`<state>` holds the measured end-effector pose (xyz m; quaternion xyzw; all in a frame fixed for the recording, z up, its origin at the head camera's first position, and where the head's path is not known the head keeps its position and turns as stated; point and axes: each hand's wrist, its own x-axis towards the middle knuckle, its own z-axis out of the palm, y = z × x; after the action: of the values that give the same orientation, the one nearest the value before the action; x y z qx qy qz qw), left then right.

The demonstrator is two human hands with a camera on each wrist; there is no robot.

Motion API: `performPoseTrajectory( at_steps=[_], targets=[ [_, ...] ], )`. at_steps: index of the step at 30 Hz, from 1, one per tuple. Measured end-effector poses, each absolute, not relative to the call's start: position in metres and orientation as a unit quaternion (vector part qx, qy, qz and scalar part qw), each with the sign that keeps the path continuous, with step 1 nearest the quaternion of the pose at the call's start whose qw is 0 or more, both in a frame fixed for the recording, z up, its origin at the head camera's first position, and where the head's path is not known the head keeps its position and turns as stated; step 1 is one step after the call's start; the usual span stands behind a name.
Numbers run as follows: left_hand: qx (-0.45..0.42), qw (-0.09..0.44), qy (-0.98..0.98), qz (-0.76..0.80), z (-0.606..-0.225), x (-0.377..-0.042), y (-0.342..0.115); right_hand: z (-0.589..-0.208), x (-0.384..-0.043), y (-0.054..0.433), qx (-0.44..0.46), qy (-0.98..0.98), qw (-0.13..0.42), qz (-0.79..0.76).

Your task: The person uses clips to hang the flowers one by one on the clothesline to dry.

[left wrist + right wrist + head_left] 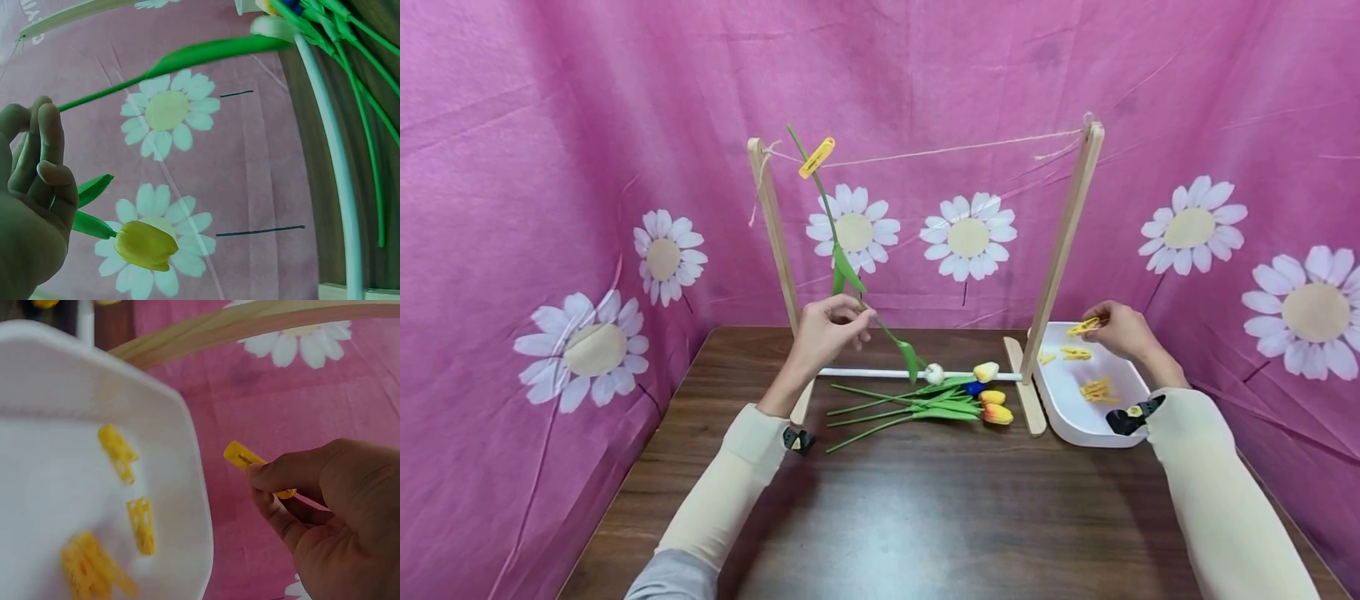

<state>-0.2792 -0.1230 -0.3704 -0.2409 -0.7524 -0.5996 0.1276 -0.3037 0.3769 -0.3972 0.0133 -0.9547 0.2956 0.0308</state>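
Observation:
My left hand [831,333] pinches the thin green stem of an artificial white tulip [934,374], whose bloom points down to the right. Close by, a yellow tulip [147,245] hangs with its bloom down; in the head view my left hand hides that bloom. A yellow clothespin [817,158] clips a green stem to the twine [955,152] near the left post. Above the far part of the white tray [1060,427], my right hand [1123,333] grips another yellow clothespin [245,456] between thumb and fingers.
Several tulips [940,407] in yellow, orange and blue lie on the brown table [880,517]. Wooden posts [1067,242] hold the twine, with a white rod [880,374] low between them. Several clothespins [1099,390] lie inside the tray. A pink daisy-printed cloth [895,75] hangs behind.

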Motion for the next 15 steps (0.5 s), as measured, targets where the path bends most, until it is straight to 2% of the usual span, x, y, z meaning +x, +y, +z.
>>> performPoseTrajectory(
  at_steps=[8,15],
  targets=[
    [-0.258,0.191,-0.718,-0.617,-0.359,-0.283,-0.113,-0.372,-0.297,0.361,0.022,-0.926,0.095,0.364],
    [-0.277,0.197,-0.694,-0.635,-0.345,-0.284,-0.103,-0.351,-0.292,0.349,0.058,-0.871,0.119,0.473]
  ],
)
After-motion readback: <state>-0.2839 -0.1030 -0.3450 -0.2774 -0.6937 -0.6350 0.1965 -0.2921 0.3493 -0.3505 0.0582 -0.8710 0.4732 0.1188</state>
